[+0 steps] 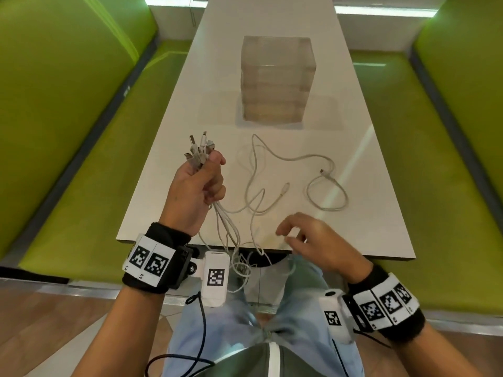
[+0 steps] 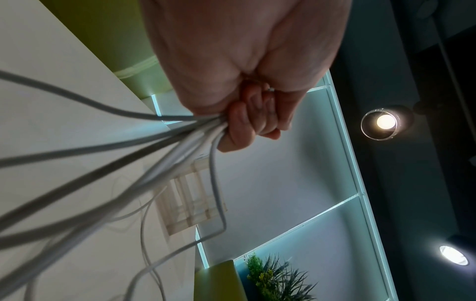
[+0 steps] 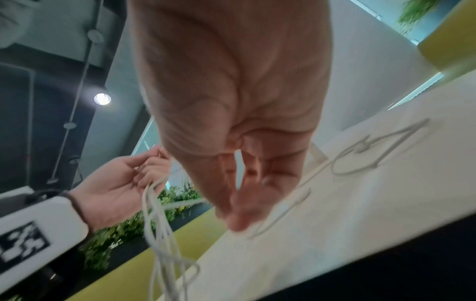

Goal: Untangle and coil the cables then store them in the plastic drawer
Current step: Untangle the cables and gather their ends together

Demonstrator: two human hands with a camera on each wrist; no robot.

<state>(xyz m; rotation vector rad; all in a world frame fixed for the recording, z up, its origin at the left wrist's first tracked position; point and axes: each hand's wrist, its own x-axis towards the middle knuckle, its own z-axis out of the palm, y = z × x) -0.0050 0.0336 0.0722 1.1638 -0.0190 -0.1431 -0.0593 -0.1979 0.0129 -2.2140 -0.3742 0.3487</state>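
My left hand (image 1: 213, 183) is raised over the table's near left part and grips a bundle of white cables (image 1: 200, 152), their plug ends fanning out above the fist. In the left wrist view the fingers (image 2: 247, 130) curl round the strands (image 2: 180, 150), which trail down over the table's front edge into a tangle (image 1: 239, 265) at my lap. My right hand (image 1: 295, 235) hovers with relaxed fingers just above the table near the front edge, close to a strand, holding nothing that I can see. A loose white cable (image 1: 326, 186) lies looped on the table. The clear plastic drawer unit (image 1: 276, 80) stands behind it, drawers shut.
The white table (image 1: 375, 235) is long and narrow, with green padded benches on the left (image 1: 81, 159) and right (image 1: 441, 164). Black camera leads hang from both wrists by my legs. The right wrist view is blurred at the fingertips (image 3: 244, 213).
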